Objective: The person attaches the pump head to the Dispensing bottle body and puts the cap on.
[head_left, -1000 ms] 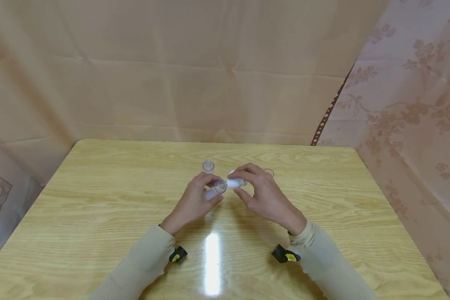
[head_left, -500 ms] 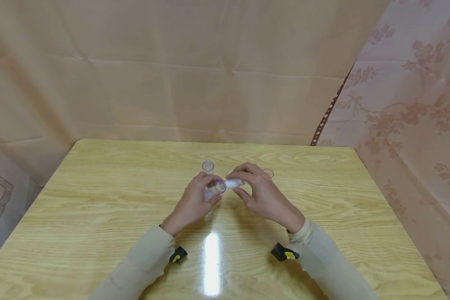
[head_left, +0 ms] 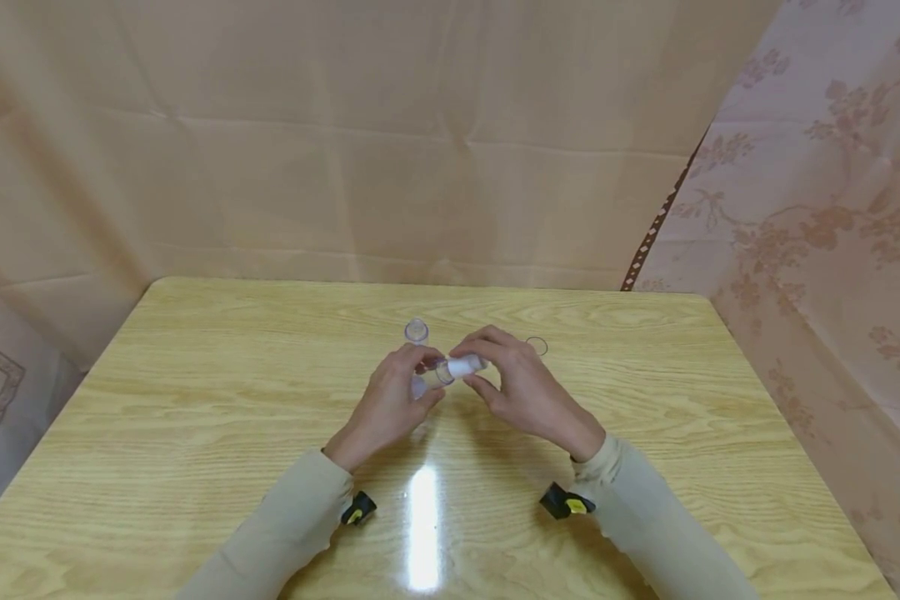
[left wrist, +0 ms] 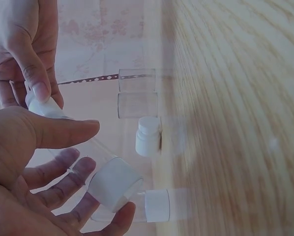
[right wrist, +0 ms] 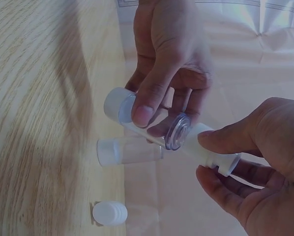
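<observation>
My left hand (head_left: pixel 382 406) grips a clear bottle (right wrist: pixel 149 123) with a white base, tilted above the table. My right hand (head_left: pixel 528 390) pinches a white pump top (right wrist: pixel 198 145) between thumb and fingers. The pump top meets the bottle's mouth; whether it is seated there I cannot tell. Just behind my left hand a second clear bottle (right wrist: pixel 137 150) with a white base stands upright on the table. A small white pump top (left wrist: pixel 148 136) stands near it in the wrist views.
Clear cylindrical covers (left wrist: pixel 137 93) stand beyond the loose white pump top; one clear cover (head_left: pixel 537 345) shows as a ring behind my right hand. The wooden table (head_left: pixel 232 375) ends at a hanging beige cloth (head_left: pixel 390 167).
My right hand has moved slightly left with the pump top, closing the gap to the bottle. The bottle's mouth has turned toward the right. The standing bottle and clear cover stay put.
</observation>
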{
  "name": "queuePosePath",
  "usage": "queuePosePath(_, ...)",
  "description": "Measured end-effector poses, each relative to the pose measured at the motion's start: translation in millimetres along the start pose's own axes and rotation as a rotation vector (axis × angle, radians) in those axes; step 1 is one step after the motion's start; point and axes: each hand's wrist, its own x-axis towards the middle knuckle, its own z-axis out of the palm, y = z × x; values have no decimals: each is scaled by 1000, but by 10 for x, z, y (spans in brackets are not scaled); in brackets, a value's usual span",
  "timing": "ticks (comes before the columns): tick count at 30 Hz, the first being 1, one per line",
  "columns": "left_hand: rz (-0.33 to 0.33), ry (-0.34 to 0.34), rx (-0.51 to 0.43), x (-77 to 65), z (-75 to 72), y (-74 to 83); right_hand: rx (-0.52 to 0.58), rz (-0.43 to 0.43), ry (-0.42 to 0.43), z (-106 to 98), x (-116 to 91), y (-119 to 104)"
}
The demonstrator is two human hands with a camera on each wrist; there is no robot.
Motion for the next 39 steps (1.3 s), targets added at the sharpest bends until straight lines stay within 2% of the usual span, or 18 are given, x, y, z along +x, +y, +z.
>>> queuePosePath(17, 14, -3, 3, 13, 1, 34, -2, 22, -9, 3, -14, 32)
queuePosePath(23, 18, 17, 45, 15, 3, 57, 11, 61, -8, 3, -14, 46)
queuePosePath(31, 75, 79, 126, 16, 8, 88, 44, 131, -10, 7, -16, 48)
queuePosePath(39, 44, 51, 91, 19, 2, 84, -14, 102, -12, -34, -34, 56)
